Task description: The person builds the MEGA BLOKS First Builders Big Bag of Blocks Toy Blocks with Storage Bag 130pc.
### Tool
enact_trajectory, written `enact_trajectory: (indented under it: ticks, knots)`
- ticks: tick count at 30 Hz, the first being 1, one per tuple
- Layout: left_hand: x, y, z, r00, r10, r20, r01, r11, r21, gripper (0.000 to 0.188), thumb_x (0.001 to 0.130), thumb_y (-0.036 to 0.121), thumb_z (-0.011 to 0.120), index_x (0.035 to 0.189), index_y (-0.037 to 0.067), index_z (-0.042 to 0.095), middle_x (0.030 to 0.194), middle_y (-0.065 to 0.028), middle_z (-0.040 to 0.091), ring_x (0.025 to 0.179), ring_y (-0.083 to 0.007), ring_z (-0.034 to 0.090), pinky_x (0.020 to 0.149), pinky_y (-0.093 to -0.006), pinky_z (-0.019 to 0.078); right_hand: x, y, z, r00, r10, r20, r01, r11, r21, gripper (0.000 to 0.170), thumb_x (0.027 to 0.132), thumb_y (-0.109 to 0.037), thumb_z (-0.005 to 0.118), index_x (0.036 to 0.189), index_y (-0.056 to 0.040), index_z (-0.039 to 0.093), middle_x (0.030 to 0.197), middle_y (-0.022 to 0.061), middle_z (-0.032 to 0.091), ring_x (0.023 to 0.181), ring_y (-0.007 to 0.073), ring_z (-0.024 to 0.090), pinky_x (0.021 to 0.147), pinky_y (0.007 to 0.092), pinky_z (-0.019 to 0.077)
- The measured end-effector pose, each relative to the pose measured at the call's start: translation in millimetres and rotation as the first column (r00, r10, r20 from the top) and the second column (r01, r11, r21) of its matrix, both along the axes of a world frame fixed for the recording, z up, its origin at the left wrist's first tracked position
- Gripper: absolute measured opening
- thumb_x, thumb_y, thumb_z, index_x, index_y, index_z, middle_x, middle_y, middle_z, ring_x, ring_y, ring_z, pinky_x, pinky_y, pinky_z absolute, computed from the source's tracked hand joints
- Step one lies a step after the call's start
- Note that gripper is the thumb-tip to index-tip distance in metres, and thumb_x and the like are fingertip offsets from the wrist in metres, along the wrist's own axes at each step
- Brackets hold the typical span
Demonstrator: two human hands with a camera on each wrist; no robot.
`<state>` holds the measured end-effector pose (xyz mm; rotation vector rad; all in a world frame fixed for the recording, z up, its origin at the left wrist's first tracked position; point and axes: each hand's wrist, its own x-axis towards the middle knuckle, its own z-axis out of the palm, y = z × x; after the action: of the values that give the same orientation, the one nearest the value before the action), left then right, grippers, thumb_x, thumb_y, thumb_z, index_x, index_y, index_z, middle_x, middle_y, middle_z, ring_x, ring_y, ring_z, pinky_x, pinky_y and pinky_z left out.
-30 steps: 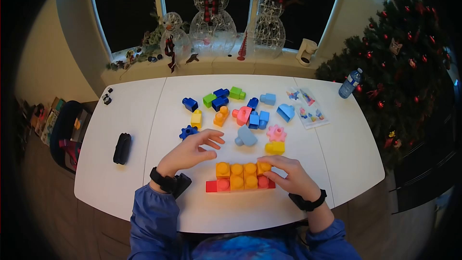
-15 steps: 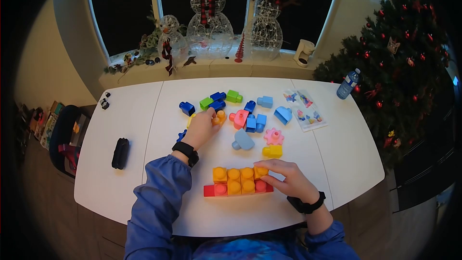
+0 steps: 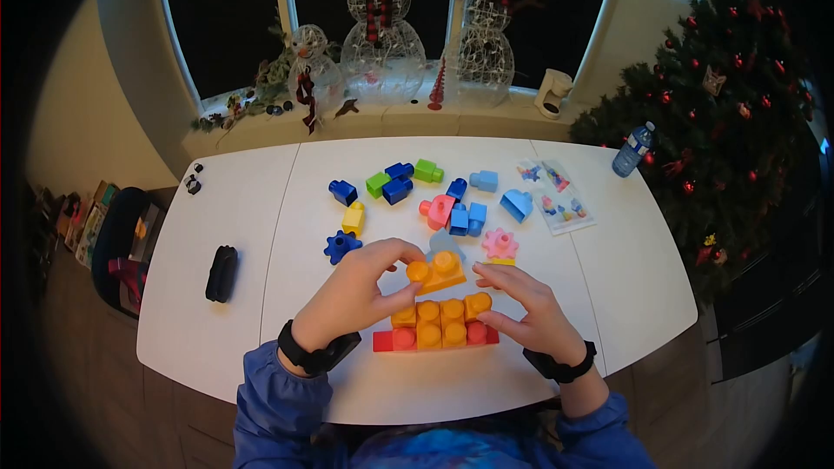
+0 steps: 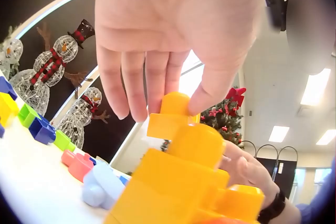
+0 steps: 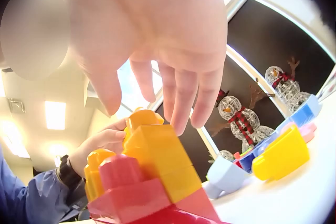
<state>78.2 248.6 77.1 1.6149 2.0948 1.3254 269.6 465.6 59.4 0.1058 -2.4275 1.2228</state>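
Note:
My left hand [image 3: 354, 288] pinches an orange two-stud building block [image 3: 446, 271] by its left end, between thumb and fingers. The block is held just above the back of a low wall [image 3: 441, 336] of orange blocks on a red base. In the left wrist view the held block [image 4: 167, 125] shows beyond a large orange stud of the wall. My right hand [image 3: 532, 306] hovers by the wall's right end with fingers spread, and the right wrist view shows its fingertips [image 5: 178, 125] apart from the blocks. A grey-blue block [image 3: 445, 241] lies partly hidden behind the held one.
Loose blue, green, red and yellow blocks [image 3: 354, 218] lie across the far half of the white table [image 3: 200, 339]. A pink gear piece [image 3: 500, 244] and a blue gear piece [image 3: 342, 246] flank the hands. A picture sheet [image 3: 563, 200], water bottle [image 3: 633, 149] and black case [image 3: 221, 274] stand farther out.
My left hand reached to the far blocks, took the orange two-stud block and brought it back over the wall. The right hand has let go of the wall's right end and opened slightly.

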Motion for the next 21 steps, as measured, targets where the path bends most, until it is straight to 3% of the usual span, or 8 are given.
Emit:
enact_trajectory:
  ticks: [3, 8, 12, 15, 17, 21]
  knots:
    - [15, -5, -5, 0.999, -0.052, 0.005, 0.052, 0.998, 0.017, 0.031, 0.086, 0.010, 0.077, 0.116, 0.002, 0.069, 0.111, -0.0122, 0.073, 0.099, -0.0284, 0.071, 0.088, -0.0343, 0.0564, -6, -6, 3, 0.995, 0.033, -0.092, -0.027, 0.997, 0.071, 0.051, 0.091, -0.009, 0.079, 0.140, -0.0078, 0.066, 0.130, 0.0133, 0.070, 0.116, 0.0319, 0.068, 0.096, 0.0382, 0.0564]
    - [28, -9, -8, 0.999, -0.041, 0.036, 0.042, 0.998, -0.037, 0.031, 0.085, 0.005, 0.079, 0.115, 0.003, 0.070, 0.107, -0.0117, 0.073, 0.092, -0.0277, 0.071, 0.083, -0.0342, 0.0569, -9, -7, -7, 0.998, 0.059, -0.007, -0.058, 0.991, 0.124, 0.039, 0.088, -0.002, 0.078, 0.127, -0.0050, 0.073, 0.123, 0.0143, 0.073, 0.110, 0.0301, 0.071, 0.093, 0.0367, 0.0576]
    - [31, -9, -26, 0.999, -0.041, -0.031, 0.040, 0.999, -0.017, 0.030, 0.086, 0.004, 0.080, 0.114, 0.003, 0.071, 0.102, -0.0108, 0.071, 0.085, -0.0271, 0.069, 0.078, -0.0338, 0.0571, -11, -6, -17, 0.998, 0.067, -0.016, -0.063, 0.982, 0.178, 0.031, 0.089, -0.002, 0.078, 0.120, -0.0052, 0.075, 0.118, 0.0126, 0.074, 0.105, 0.0297, 0.072, 0.090, 0.0358, 0.0577]
    - [34, -9, -23, 1.000, -0.021, -0.020, 0.021, 0.999, -0.027, 0.029, 0.087, 0.004, 0.080, 0.114, 0.003, 0.071, 0.101, -0.0105, 0.071, 0.084, -0.0269, 0.069, 0.077, -0.0339, 0.0573, -13, -4, -19, 0.995, 0.092, -0.028, -0.087, 0.985, 0.150, 0.030, 0.092, -0.007, 0.076, 0.121, -0.0070, 0.074, 0.114, 0.0123, 0.072, 0.098, 0.0304, 0.070, 0.084, 0.0371, 0.0574]
    - [37, -10, -20, 1.000, 0.001, -0.021, -0.002, 0.999, -0.044, 0.029, 0.088, 0.004, 0.079, 0.115, 0.003, 0.071, 0.102, -0.0105, 0.071, 0.083, -0.0263, 0.070, 0.077, -0.0340, 0.0575, -11, -5, -16, 0.997, 0.077, 0.025, -0.079, 0.989, 0.125, 0.030, 0.090, -0.005, 0.078, 0.120, -0.0054, 0.075, 0.116, 0.0129, 0.073, 0.102, 0.0302, 0.072, 0.088, 0.0362, 0.0576]
    - [40, -17, -14, 1.000, -0.017, -0.011, 0.016, 0.996, -0.085, 0.055, 0.083, 0.012, 0.087, 0.131, 0.005, 0.063, 0.114, -0.0141, 0.069, 0.096, -0.0297, 0.071, 0.086, -0.0366, 0.0579, -10, -4, -12, 0.992, 0.086, 0.094, -0.094, 0.992, 0.084, 0.034, 0.089, -0.006, 0.079, 0.123, -0.0049, 0.073, 0.118, 0.0141, 0.074, 0.105, 0.0313, 0.072, 0.092, 0.0365, 0.0573]
